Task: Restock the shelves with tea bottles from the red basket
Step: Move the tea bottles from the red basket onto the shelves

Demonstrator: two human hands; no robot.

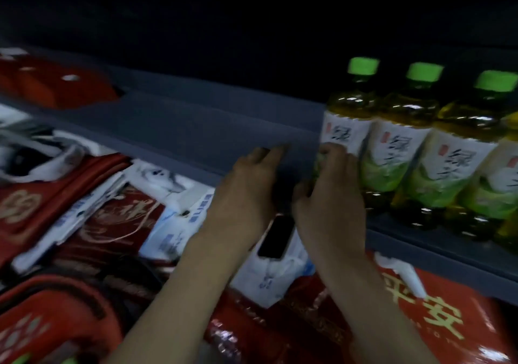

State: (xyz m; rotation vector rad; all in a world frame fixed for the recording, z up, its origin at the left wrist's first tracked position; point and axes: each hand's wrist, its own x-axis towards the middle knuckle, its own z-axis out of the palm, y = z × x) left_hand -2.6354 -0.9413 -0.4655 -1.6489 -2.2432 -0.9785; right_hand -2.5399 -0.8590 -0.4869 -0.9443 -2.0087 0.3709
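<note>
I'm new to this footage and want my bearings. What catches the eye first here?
The row of tea bottles with bright green caps stands on the dark shelf at the right. The right hand touches the leftmost bottle, and the left hand rests at the shelf edge beside it. Below, a black phone lies among red and white packages.

Both hands at the shelf edge [196, 150] — right hand [330, 209] against the leftmost tea bottle [347, 128], left hand [246, 192] beside it.
</note>
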